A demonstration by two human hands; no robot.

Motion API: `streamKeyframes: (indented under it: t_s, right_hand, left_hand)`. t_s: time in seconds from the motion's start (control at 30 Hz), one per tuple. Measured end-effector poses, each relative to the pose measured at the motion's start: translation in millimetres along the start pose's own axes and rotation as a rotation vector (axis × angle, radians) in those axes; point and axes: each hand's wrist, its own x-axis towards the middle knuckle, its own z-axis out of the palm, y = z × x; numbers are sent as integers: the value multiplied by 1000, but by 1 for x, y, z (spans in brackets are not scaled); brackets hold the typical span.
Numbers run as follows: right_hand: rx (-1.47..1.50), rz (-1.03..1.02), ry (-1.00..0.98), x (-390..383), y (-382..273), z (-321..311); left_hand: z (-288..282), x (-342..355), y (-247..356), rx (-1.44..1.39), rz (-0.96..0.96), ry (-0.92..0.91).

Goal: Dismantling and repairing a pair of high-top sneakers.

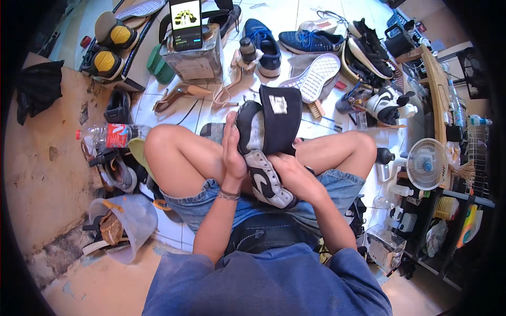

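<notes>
A black and white sneaker (270, 181) is held upright over my lap, between my bent knees. A wide black padded flap (282, 126) with a white label stands up from it; it looks like the tongue. My left hand (233, 152) lies along the sneaker's left side, its fingers stretched out and the palm against the shoe. On the other side my right hand (292, 174) grips the sneaker, with its fingers partly hidden behind the black flap and the upper.
Blue sneakers (311, 41), a white sole (320, 77) and brown sandals (182, 96) lie ahead on the tiles. A phone (185, 23) leans on a metal tin (195, 63). Left stand a bottle (113, 135) and bucket (138, 224); right, a fan (427, 164) and shelf (448, 231).
</notes>
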Motion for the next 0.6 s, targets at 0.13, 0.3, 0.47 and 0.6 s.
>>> streamKeyframes:
  t_s: [0.13, 0.3, 0.47, 0.6]
  right_hand:
    - [51, 0, 178, -7, -3, 17]
    - [137, -4, 173, -16, 10, 29]
    - [152, 86, 149, -17, 21, 20]
    - [178, 29, 259, -7, 32, 25]
  left_hand:
    - [-7, -1, -16, 22, -3, -15]
    - [-21, 1, -33, 291, 108, -17]
    - [-8, 5, -43, 298, 69, -65]
    - [-20, 8, -52, 307, 10, -65]
